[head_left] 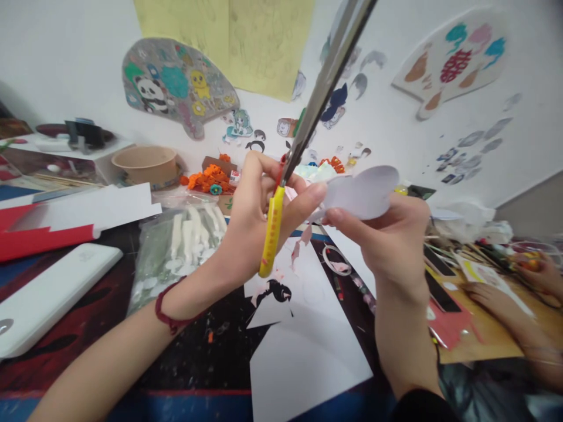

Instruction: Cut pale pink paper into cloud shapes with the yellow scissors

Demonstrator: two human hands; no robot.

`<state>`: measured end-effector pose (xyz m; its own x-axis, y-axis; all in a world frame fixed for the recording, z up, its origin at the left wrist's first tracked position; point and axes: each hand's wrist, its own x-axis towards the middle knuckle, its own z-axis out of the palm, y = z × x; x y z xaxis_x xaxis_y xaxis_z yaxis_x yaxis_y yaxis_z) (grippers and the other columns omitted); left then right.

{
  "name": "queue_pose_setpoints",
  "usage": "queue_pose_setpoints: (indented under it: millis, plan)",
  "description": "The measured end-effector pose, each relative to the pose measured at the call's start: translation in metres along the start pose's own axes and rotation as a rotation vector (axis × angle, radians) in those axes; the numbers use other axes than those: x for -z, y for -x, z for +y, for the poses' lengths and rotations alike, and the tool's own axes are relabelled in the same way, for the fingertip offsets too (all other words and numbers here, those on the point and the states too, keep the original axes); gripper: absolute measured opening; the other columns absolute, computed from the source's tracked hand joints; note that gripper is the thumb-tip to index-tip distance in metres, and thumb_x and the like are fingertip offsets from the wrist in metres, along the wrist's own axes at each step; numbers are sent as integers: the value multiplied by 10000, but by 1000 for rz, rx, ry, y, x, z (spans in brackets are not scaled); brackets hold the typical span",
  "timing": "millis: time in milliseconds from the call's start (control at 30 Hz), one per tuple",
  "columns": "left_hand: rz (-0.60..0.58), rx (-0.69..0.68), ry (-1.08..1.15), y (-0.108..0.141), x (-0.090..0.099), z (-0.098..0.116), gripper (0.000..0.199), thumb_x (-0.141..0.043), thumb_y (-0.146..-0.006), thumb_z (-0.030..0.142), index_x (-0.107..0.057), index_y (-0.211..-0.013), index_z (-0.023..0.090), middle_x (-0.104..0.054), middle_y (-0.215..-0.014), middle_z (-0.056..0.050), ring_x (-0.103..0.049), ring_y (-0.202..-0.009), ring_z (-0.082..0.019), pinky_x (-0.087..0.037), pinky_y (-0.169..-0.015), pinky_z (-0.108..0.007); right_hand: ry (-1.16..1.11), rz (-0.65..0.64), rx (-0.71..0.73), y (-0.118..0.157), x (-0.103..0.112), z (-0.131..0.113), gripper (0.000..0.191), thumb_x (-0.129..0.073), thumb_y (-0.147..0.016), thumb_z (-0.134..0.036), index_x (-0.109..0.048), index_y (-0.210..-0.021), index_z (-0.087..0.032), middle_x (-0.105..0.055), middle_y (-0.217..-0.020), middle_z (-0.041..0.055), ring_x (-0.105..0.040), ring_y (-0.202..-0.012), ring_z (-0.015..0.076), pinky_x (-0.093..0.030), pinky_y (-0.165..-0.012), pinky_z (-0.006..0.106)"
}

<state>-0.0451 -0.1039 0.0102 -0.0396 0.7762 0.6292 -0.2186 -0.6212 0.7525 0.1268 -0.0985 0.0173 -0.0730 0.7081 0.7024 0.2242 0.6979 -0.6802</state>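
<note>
My left hand [246, 228] is closed around scissors [273, 234] with a yellow handle; their long metal blades point up, away from the paper. Its thumb also touches the edge of a white rounded paper cutout [363, 190]. Pinched between the thumb and fingers of my right hand [396, 246], this cutout is held up in front of me. Pinkish paper scraps [301, 246] hang just below my fingertips. Under both hands lies a white paper sheet [308, 363], with a black-and-white paper piece [279, 291] on it.
At left are a white power bank-like block [61, 293], red and white sheets [48, 234] and a clear plastic bag [176, 246]. Behind stand a tan bowl [145, 164] and orange flowers [211, 177]. Another person's hands [501, 308] rest over a wooden tabletop at right.
</note>
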Motion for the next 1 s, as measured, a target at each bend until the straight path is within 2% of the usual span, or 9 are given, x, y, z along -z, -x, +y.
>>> queue_pose_setpoints:
  millis: [167,267,367,467,533,667,767,900,1000]
  plan:
    - [-93,-126,-164,-1,7,-8,417,-665,-860,569,-408,-960,256,-569,-945,-30,-575,-765,-152,-452,-634,-336,-37,232,43,0,-5,-2,203,-843,-704,-329,-671,-635,-247,-630,-651,-12,-612,-647,171,-520,-603,352]
    - [-103,-113,-307,3,7,-7,454,-680,-853,550,-382,-1038,262,-551,-978,-39,-553,-789,-175,-420,-659,-360,-26,340,66,-2,-6,0,243,-839,-708,-363,-642,-619,-252,-586,-623,-10,-590,-640,164,-516,-588,336]
    - [-57,-70,-492,11,1,-2,473,-724,-816,500,-377,-1024,256,-548,-920,-30,-549,-765,-197,-394,-653,-373,-76,404,119,-5,-5,1,185,-811,-741,-334,-665,-656,-259,-588,-628,-14,-564,-615,146,-510,-572,319]
    - [-18,-50,-510,18,-7,1,478,-787,-760,441,-404,-974,250,-550,-855,-16,-520,-683,-177,-379,-597,-351,-93,386,117,-5,-3,1,175,-779,-776,-327,-657,-672,-255,-606,-656,-11,-568,-626,141,-518,-585,316]
    - [-2,-52,-394,20,-11,1,414,-776,-793,378,-423,-969,251,-578,-884,-17,-519,-663,-151,-395,-574,-331,-76,360,86,-3,-4,0,197,-764,-789,-347,-635,-677,-249,-601,-670,-5,-575,-635,146,-528,-597,327]
    - [40,-134,-106,16,-10,5,342,-749,-841,294,-443,-987,255,-648,-1035,-20,-580,-713,-120,-468,-632,-314,-76,293,55,2,-9,0,237,-778,-770,-399,-620,-673,-252,-584,-667,8,-567,-641,161,-524,-578,346]
    - [14,-115,-48,10,-5,10,372,-766,-827,247,-446,-1017,248,-673,-1070,-28,-556,-655,-101,-478,-636,-324,-137,211,19,5,-13,0,207,-786,-769,-361,-653,-652,-255,-619,-656,7,-575,-634,157,-516,-564,337]
    - [13,-138,-6,7,-2,10,361,-773,-812,201,-463,-993,232,-689,-989,-5,-573,-651,-94,-488,-655,-319,-184,116,-50,5,-14,0,197,-832,-722,-324,-684,-630,-232,-618,-616,-12,-592,-637,147,-477,-546,302]
    - [5,-136,0,7,-2,9,344,-778,-804,211,-467,-949,234,-683,-910,7,-612,-728,-119,-500,-722,-330,-174,66,-75,5,-9,-2,176,-843,-708,-315,-702,-657,-222,-623,-618,-26,-588,-627,132,-457,-541,280]
